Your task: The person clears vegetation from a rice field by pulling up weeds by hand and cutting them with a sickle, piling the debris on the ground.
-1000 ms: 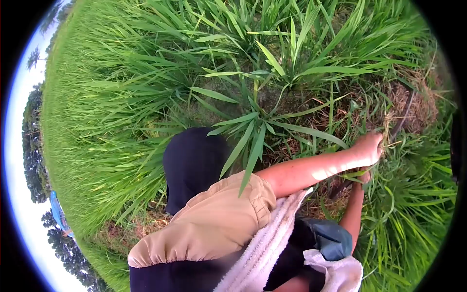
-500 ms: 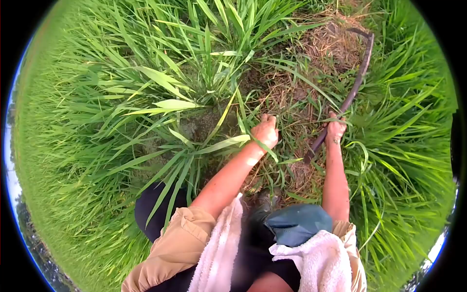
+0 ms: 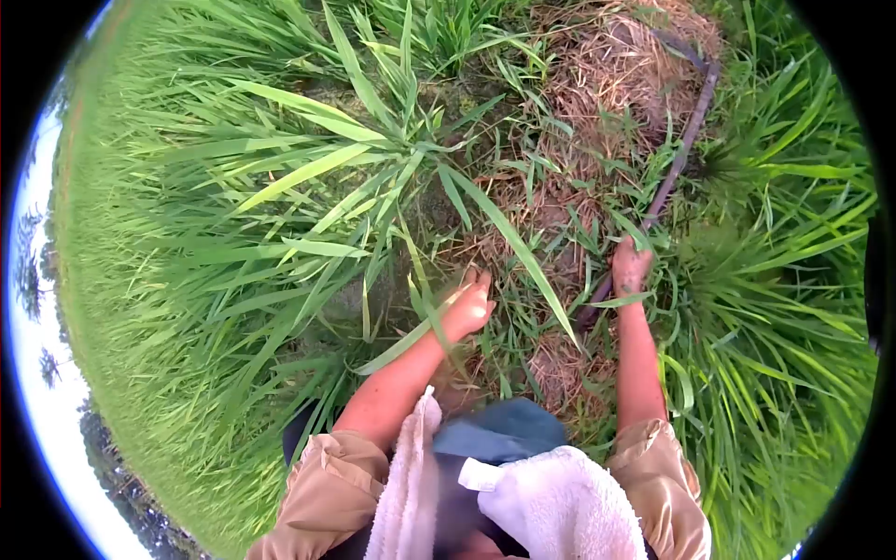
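My right hand (image 3: 632, 266) is wrapped round the lower part of the long brown handle of a sickle (image 3: 684, 149). At the far end of that handle, a dark narrow blade (image 3: 679, 45) hooks to the left over dry straw. My left hand (image 3: 469, 308) is low over the weedy ground, its fingers curled. Anything inside them is hidden. Long green leaves (image 3: 420, 322) cross in front of this hand and wrist. Short green weeds (image 3: 523, 322) grow between my hands.
A strip of soil covered in dry straw (image 3: 597, 84) runs up the middle. Tall grass-like plants stand on the left (image 3: 215, 224) and right (image 3: 775, 308). A white towel (image 3: 569, 499) hangs in front of me, near a blue-grey cloth (image 3: 504, 429).
My left hand has drawn back toward me and slightly left. My right hand has come slightly nearer, still gripping the sickle. The view has shifted over the ground.
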{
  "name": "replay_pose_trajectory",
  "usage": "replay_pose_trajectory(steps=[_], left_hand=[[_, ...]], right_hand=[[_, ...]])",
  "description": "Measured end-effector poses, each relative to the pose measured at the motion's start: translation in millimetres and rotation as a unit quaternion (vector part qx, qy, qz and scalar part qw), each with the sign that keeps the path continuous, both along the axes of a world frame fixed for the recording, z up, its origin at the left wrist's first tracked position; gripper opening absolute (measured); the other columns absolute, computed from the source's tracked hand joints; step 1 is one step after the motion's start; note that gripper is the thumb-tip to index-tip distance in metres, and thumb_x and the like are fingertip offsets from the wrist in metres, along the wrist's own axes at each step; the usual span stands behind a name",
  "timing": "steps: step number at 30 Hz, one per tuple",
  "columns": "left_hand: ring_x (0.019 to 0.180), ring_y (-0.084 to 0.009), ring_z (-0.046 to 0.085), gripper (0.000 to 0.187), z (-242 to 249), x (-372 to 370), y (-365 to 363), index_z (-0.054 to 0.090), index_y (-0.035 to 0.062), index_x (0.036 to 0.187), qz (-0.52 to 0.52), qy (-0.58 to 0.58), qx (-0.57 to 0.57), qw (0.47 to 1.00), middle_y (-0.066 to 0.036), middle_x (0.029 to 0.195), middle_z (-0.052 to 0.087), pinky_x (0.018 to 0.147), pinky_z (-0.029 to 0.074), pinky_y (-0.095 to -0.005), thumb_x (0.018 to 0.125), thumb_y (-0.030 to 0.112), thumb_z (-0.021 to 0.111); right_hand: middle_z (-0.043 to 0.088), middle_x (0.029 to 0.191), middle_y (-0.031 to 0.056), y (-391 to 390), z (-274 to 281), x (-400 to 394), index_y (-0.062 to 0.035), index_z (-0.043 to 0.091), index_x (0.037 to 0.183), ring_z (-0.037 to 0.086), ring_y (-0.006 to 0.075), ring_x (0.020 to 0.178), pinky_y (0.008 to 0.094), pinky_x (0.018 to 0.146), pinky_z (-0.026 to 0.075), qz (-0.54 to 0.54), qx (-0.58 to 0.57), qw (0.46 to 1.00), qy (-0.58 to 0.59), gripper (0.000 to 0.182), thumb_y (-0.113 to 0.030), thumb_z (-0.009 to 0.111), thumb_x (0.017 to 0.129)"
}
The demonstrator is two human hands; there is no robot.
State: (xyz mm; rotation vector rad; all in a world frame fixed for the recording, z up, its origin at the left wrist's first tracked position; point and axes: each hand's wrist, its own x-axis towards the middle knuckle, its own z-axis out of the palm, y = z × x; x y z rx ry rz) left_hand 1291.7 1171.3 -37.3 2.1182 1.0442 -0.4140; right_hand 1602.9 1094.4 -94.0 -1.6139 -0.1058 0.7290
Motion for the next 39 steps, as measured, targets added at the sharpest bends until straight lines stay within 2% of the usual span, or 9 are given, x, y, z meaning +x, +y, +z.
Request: replay_pose_trajectory(steps=[3,7,12,15,21,25,29,34,39], left_hand=[[0.129,-0.0379,0.032,0.069,12.6,15.1,18.0,0.03,0.0044,0.137,-0.058,0.121,-0.081,0.988,-0.025,0.143,0.025,0.103,0.035,-0.043,0.081,0.034,0.058],[0.125,-0.037,0.04,0.072,86.9,75.1,62.0,0.027,-0.0014,0.138,-0.192,0.197,-0.215,0.937,-0.027,0.135,0.037,0.1,0.037,-0.043,0.083,0.033,0.057],[0.072,-0.0198,0.06,0.045,105.3,90.7,107.0,0.048,0.0017,0.118,-0.058,0.124,-0.31,0.941,-0.009,0.086,0.059,0.061,0.049,-0.0328,0.083,0.029,0.058],[0.064,-0.0151,0.058,0.029,110.4,126.7,183.7,0.057,0.0071,0.106,-0.105,0.116,-0.272,0.95,-0.004,0.08,0.057,0.052,0.049,-0.0299,0.086,0.029,0.055],[0.063,-0.0125,0.057,0.02,130.9,229.9,255.2,0.056,0.0057,0.104,-0.052,-0.053,-0.028,0.997,-0.006,0.082,0.058,0.056,0.051,-0.0292,0.09,0.02,0.052],[0.122,-0.0298,0.045,0.048,23.2,233.7,252.5,0.046,-0.0008,0.126,-0.065,-0.123,0.061,0.988,-0.019,0.127,0.049,0.105,0.034,-0.034,0.08,0.007,0.054],[0.128,-0.0318,0.037,0.064,-38.3,250.8,269.1,0.027,0.0052,0.14,0.079,-0.123,0.051,0.988,-0.019,0.142,0.032,0.105,0.033,-0.0329,0.078,-0.001,0.043],[0.106,-0.0278,0.052,0.042,-95.4,265.4,297.6,0.047,0.0022,0.123,0.007,0.097,0.106,0.99,-0.016,0.12,0.05,0.096,0.038,-0.0331,0.081,0.002,0.048],[0.079,-0.0245,0.062,0.022,-107.8,258.4,302.8,0.064,0.0037,0.102,-0.017,0.102,0.069,0.992,-0.012,0.09,0.065,0.077,0.05,-0.0349,0.085,0.009,0.05]], right_hand=[[0.041,0.06,-0.0018,-0.1,-12.7,0.4,-0.0073,0.043,0.072,0.039,0.0091,0.048,0.0271,0.042,0.032,-0.029,0.082,0.994,0.062,0.016,-0.009,0.051,0.087],[0.043,0.057,0.001,-7.2,-39.2,0.1,-0.0057,0.047,0.074,0.041,0.0179,0.049,0.0319,0.048,0.036,0.078,-0.171,0.946,-0.265,0.016,-0.013,0.049,0.088],[0.051,0.064,0.0031,11.2,-23.1,2.3,-0.0096,0.049,0.085,0.048,0.0223,0.056,0.0348,0.051,0.036,0.468,-0.589,0.416,-0.511,0.017,-0.026,0.051,0.089],[0.055,0.07,0.0106,17.0,40.7,-5.4,-0.004,0.048,0.093,0.053,0.0276,0.061,0.0412,0.055,0.041,0.089,-0.321,0.93,-0.152,0.02,-0.022,0.054,0.087],[0.049,0.068,0.0098,13.7,16.5,-3.5,-0.0009,0.047,0.097,0.048,0.0242,0.058,0.0399,0.053,0.04,0.032,-0.239,0.97,-0.023,0.021,-0.021,0.05,0.09],[0.028,0.06,0.001,21.8,12.8,10.7,-0.0115,0.033,0.076,0.033,0.0154,0.05,0.0304,0.045,0.031,-0.237,0.1,0.897,0.358,0.024,-0.023,0.041,0.094],[0.033,0.068,-0.0008,-4.0,-32.3,18.4,-0.0086,0.04,0.082,0.035,0.0134,0.054,0.029,0.048,0.035,-0.036,-0.002,0.98,0.196,0.013,-0.017,0.045,0.091],[0.045,0.073,-0.0002,-8.3,-75.5,2.1,-0.0123,0.047,0.091,0.044,0.0128,0.057,0.0272,0.049,0.041,-0.269,0.154,0.869,0.386,0.024,-0.035,0.044,0.096],[0.049,0.078,0.0005,-31.7,-83.2,5.4,-0.0125,0.049,0.092,0.047,0.0118,0.067,0.0276,0.059,0.043,-0.201,0.237,0.844,0.438,0.029,-0.04,0.043,0.096]])
